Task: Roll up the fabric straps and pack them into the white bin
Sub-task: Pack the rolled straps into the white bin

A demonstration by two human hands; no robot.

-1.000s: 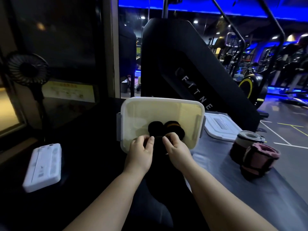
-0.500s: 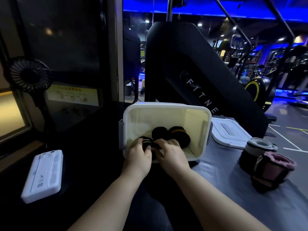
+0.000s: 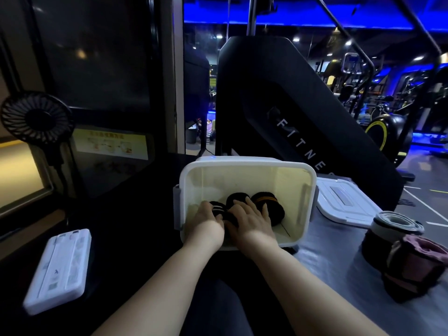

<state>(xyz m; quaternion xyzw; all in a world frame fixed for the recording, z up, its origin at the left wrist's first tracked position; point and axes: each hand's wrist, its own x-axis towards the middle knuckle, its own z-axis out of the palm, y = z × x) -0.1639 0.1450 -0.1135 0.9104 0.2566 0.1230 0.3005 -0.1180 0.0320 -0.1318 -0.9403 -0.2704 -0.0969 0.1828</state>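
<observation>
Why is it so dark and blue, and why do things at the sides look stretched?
Head view: the blue ceiling strip is the main light, so the table goes nearly black on its left; head view: the white bin catches a warm glow, so the black rolled straps inside show clearly; head view: the wide-angle lens stretches and tilts things near the edges, like the fan.

Rolled straps [image 3: 266,204] in bin [image 3: 247,163], lid [image 3: 344,202] right.

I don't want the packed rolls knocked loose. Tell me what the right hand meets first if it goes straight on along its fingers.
The right hand points deeper into the white bin. It looks to be touching the orange-striped roll, so that comes first, though depth is unclear.
</observation>
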